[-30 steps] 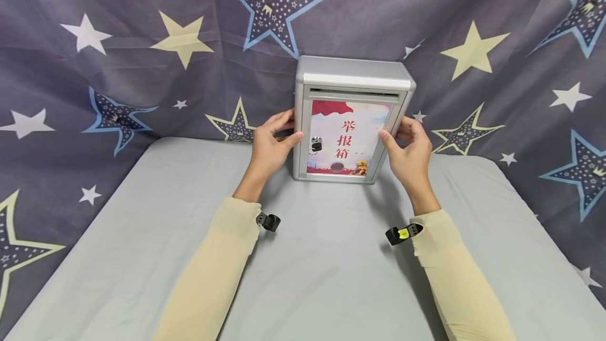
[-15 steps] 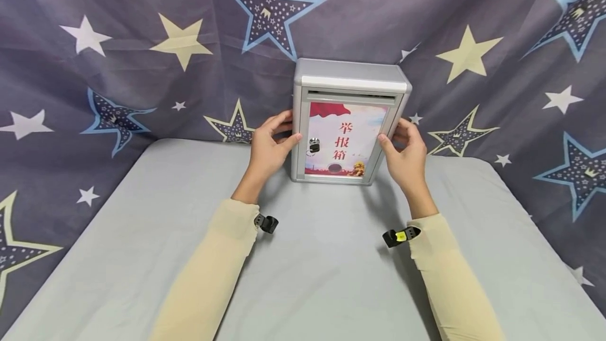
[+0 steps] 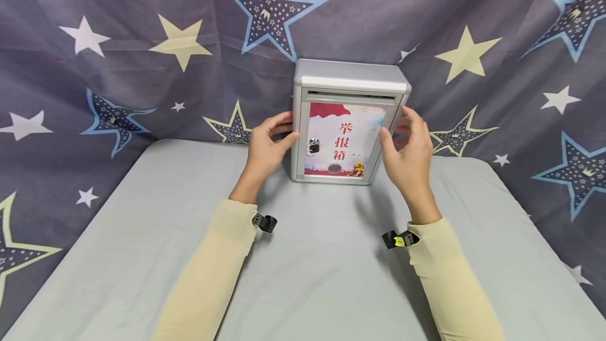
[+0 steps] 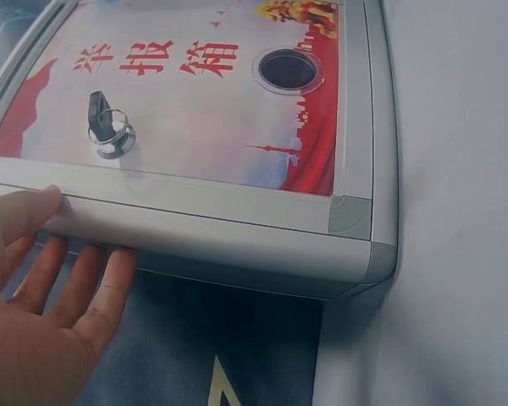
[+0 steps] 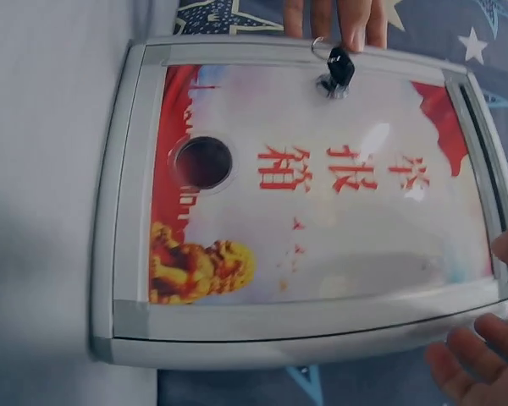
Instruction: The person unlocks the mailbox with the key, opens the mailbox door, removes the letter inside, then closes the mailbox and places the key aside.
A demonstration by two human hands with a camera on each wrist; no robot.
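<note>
A silver metal drop box [image 3: 324, 125] stands upright against the backdrop, with a slot [image 3: 350, 94] near its top and red Chinese characters on its front panel. My left hand [image 3: 265, 151] holds the box's left side, thumb at the front edge and fingers along the side. A key [image 4: 100, 118] with a black head and a ring sits in the lock near that hand. My right hand [image 3: 411, 154] is beside the right side, fingers spread and relaxed. In the right wrist view its fingers [image 5: 466, 359] appear apart from the side; whether its thumb touches the front, I cannot tell.
A pale grey cloth [image 3: 303, 278] covers the surface under the box. Behind hangs a dark curtain [image 3: 350, 14] printed with stars. Black straps with small devices are worn at both wrists.
My right hand has loosened from the box's right side and its fingers have spread. The left hand stays on the box. The box stands in place; the view has shifted slightly.
</note>
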